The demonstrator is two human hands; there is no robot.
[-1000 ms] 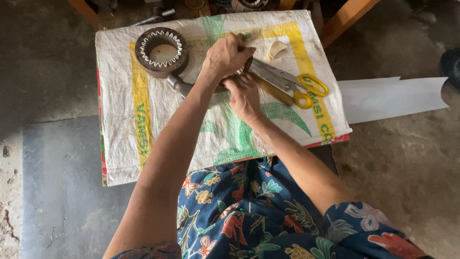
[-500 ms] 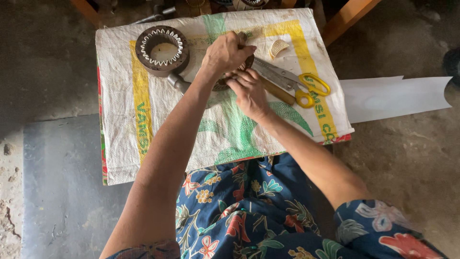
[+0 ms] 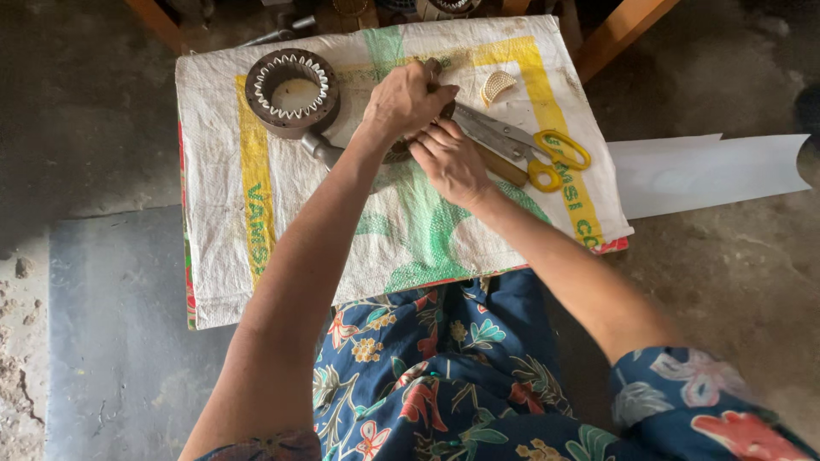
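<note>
1. Left hand [image 3: 408, 98] clenched over a small dark round part [image 3: 398, 152], mostly hidden.
2. Right hand [image 3: 450, 160] curled, fingertips on the same part.
3. Yellow-handled scissors [image 3: 521, 145] just right.
4. Toothed metal ring [image 3: 291, 90] left, on woven sack [image 3: 401, 239].

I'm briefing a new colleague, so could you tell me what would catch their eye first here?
Both hands meet at the middle of the woven sack-covered table, the left hand closed over a small dark part and the right hand beside it. A toothed metal ring sits far left; yellow-handled scissors lie right.
</note>
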